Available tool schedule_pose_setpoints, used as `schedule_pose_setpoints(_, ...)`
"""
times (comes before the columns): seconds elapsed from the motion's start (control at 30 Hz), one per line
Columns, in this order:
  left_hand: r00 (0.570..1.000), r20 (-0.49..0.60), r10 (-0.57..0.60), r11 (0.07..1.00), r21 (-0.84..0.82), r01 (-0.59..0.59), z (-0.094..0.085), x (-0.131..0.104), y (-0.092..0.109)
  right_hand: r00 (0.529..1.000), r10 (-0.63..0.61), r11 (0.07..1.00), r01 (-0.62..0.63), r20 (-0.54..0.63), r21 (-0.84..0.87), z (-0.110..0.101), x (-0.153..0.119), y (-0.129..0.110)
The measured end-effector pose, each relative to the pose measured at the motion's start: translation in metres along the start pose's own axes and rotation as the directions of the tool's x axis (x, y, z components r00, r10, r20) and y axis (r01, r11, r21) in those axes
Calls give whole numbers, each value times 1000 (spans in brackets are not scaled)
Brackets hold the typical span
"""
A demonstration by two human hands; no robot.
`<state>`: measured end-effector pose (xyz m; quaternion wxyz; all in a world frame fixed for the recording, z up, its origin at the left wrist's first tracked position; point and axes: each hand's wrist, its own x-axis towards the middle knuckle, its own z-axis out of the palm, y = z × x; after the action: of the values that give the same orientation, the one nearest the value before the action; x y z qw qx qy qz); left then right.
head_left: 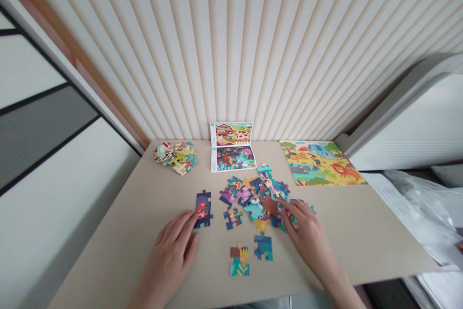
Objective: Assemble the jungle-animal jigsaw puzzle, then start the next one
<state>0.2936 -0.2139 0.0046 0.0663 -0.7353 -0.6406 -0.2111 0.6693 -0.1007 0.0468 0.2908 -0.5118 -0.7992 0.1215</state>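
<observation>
Dark-blue puzzle section (205, 207) best steadied flat under left hand (172, 241), loosely open, nothing gripped; puzzle pile (268, 204) best sifted lightly by half-curled right hand (306, 228), hold unclear.

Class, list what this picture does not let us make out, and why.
All in the head view:
Whether the right hand grips a piece: its fingers hide this.
Lower pieces in the puzzle pile: covered by upper ones.
Left edge of the red-animal piece: partly behind the left hand.
Any wording on the folded card: too small.
Details of the clear plastic: blurred.
</observation>
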Motion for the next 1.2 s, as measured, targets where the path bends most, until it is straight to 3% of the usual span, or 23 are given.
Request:
schedule_pose_setpoints(0.13,1000,-21,11,1000,7,-11,2,-1,-2,997,-28,1000,28,66,2,5,58,26)
schedule_pose_setpoints(0.23,999,-37,21,1000,8,-20,3,-1,-3,990,-44,998,39,136,42,16,79,36)
schedule_pose_setpoints(0.4,999,-35,29,999,31,-28,5,-2,-4,992,9,995,-21,126,96,27,79,45)
schedule_pose_setpoints(0.63,999,-30,11,1000,19,-10,3,0,-3,985,170,948,-170,24,268,29,82,54)
schedule_pose_setpoints(0.9,1000,-28,1,1000,17,-1,2,-1,-1,939,343,762,-277,-1,585,22,90,58)
schedule_pose_setpoints(1.1,995,-97,21,1000,0,-21,-5,5,4,919,393,622,-285,24,729,21,92,56)
schedule_pose_setpoints(1.2,993,-102,54,997,-50,-60,-15,19,16,921,384,577,-298,70,761,21,89,46)
